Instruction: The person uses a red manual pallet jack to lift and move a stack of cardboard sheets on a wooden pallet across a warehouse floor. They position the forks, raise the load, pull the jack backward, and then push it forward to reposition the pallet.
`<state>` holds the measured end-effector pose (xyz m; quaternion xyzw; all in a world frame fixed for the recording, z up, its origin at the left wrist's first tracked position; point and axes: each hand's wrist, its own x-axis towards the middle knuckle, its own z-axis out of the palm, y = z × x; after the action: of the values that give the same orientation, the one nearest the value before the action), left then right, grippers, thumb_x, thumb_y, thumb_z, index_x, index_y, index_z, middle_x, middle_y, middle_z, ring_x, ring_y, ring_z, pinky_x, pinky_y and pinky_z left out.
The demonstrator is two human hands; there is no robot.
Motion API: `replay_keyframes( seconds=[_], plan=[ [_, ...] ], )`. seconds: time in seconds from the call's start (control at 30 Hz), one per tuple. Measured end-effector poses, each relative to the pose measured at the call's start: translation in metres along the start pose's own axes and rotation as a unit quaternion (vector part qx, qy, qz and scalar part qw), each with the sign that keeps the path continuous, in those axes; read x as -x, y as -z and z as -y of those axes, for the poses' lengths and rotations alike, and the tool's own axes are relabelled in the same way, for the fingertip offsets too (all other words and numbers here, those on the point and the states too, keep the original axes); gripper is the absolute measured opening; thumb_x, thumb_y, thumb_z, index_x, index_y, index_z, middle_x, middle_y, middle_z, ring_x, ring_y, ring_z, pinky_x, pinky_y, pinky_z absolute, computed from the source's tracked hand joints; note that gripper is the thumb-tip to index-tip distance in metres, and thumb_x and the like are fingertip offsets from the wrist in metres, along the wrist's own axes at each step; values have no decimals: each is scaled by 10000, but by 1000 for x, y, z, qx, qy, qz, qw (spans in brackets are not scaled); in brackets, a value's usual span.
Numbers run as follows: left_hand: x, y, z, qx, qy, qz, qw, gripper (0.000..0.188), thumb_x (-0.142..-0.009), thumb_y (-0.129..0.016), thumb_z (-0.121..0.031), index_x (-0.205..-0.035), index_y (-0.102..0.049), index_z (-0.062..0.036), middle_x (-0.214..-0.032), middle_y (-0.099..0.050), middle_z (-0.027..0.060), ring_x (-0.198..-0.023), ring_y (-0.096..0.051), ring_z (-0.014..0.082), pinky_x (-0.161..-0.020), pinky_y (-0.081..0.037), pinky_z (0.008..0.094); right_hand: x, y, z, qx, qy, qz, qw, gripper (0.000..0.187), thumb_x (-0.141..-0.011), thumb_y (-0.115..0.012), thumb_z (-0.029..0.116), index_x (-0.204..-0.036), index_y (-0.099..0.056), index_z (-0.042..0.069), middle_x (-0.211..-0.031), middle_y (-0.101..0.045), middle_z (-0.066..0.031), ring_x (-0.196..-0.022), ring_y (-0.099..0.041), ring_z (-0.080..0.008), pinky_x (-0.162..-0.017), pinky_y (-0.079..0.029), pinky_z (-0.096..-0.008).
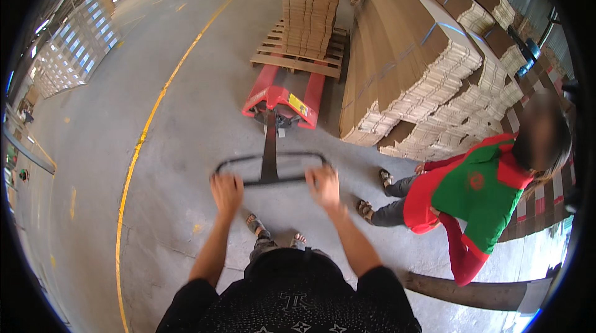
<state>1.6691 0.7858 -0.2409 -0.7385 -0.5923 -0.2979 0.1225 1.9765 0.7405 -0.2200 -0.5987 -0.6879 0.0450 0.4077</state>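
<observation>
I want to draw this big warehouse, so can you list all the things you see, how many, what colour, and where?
Pallet jack: one, red body with a black loop handle, centre, forks under the pallet.
Wooden pallet: one, pale wood, ahead of the jack.
Cardboard stack on the pallet: one, tan, top centre.
Leaning bundles of flat cardboard: many, brown, right side.
Co-worker: one, red and green top, bending at the right.
Floor: grey concrete with a yellow line on the left.
Left hand: one, on the handle's left end.
Right hand: one, on the handle's right end.
</observation>
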Motion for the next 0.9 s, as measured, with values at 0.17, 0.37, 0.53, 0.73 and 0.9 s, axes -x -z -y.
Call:
replay_keyframes(
  seconds=[0.17, 0.37, 0.53, 0.73, 0.9],
  plan=[
    [126, 1, -3, 65, 73, 367, 925, 316, -946, -526, -315, -868, -705, -67, -943, -706, 176, -938, -660, 359, -999, -440, 526, 119, -36, -21, 45, -130, 98, 986, 305, -838, -719, 279, -612, -642, 90, -674, -666, -92, -755, -644, -293, -784, -461, -443],
    [-9, -16, 44, 94, 31, 561, 822, 488, -929, -412, -496, -1004, -743, -145, -1147, -711, 167, -1088, -660, 388, -946, -499, 512, 25, -27, -21, -18, -63, -4, 998, 325, -817, -707, 204, -562, -568, 60, -581, -593, -139, -566, -588, -377, -611, -479, -492],
    [-157, 8, 48, 232, 151, 310, 909, 479, -953, -497, -513, -1122, -703, -115, -913, -726, 135, -898, -692, 317, -807, -521, 451, -112, 4, 7, -51, 57, -119, 990, 150, -905, -635, 129, -789, -624, 34, -792, -630, -184, -792, -592, -397, -730, -447, -491],
    [-123, 26, 19, 28, 104, 190, 976, 453, -924, -532, -387, -725, -719, -26, -766, -698, 204, -799, -675, 410, -778, -516, 506, -105, 12, 11, -115, -7, -117, 986, 118, -873, -697, 147, -882, -713, 31, -878, -704, -135, -852, -616, -357, -821, -471, -473],
    [6, 43, 1, 85, 44, 189, 977, 303, -888, -616, -221, -625, -624, -70, -680, -619, 108, -757, -610, 307, -873, -424, 483, 14, 1, -2, -33, -49, -63, 996, 245, -802, -737, 117, -653, -548, 70, -653, -557, -73, -714, -551, -289, -706, -380, -427]
  ],
)
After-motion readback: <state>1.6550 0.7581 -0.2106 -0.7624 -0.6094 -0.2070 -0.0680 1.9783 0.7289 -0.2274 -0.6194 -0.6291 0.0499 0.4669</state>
